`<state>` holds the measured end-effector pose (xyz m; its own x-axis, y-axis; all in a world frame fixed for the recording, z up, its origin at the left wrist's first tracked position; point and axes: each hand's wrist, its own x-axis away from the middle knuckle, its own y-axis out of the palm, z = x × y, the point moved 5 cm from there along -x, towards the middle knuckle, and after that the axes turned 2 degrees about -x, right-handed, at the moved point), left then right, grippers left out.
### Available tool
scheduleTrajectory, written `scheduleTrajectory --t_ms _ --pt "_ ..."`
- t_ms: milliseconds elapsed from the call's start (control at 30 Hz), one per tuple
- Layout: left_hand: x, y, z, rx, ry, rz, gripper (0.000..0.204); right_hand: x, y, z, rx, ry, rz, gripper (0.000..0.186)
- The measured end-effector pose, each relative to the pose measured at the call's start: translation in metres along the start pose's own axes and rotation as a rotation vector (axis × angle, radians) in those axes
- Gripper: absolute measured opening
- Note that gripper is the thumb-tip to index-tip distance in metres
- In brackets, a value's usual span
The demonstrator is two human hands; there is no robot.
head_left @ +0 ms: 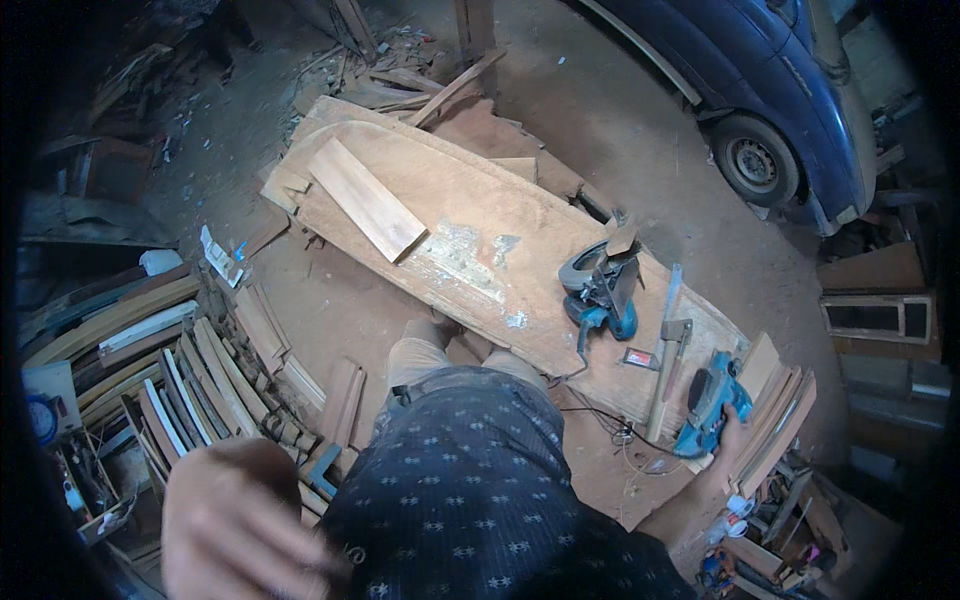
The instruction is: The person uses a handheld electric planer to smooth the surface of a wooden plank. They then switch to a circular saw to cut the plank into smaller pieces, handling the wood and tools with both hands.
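Observation:
My right hand [735, 432] grips a teal electric planer [708, 405] at the right end of the wooden workbench [545, 250], beside a stack of boards. At the lower left my left hand [240, 520] is raised close to the camera. Motion smears its fingers, and nothing can be made out in them. A teal circular saw [600, 285] rests on the bench, left of the planer. Between the two tools lie a hatchet [667, 375], a small red and black packet [640, 358] and a metal ruler-like strip [673, 292]. A pale plank [368, 200] lies across the bench's left part.
Stacked boards [775, 415] adjoin the right bench end. Black cable [620, 430] trails at its near edge. Many wood strips [215, 380] are piled at the left. A blue car [790, 90] stands at the far right. Offcuts [400, 85] lie behind the bench.

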<state>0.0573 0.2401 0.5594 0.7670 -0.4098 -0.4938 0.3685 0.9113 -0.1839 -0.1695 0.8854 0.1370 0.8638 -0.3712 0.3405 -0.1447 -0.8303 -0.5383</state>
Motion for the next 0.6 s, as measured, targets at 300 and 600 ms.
scheduleTrajectory --t_ms 300,600 --pt "0.163 -0.045 -0.219 0.314 -0.699 0.566 0.02 0.223 0.054 -0.171 -0.332 -0.087 -0.141 0.021" --pt "0.101 -0.125 -0.121 0.687 0.238 -0.051 0.021 0.312 0.316 -0.288 -0.192 -0.09 -0.611 0.026"
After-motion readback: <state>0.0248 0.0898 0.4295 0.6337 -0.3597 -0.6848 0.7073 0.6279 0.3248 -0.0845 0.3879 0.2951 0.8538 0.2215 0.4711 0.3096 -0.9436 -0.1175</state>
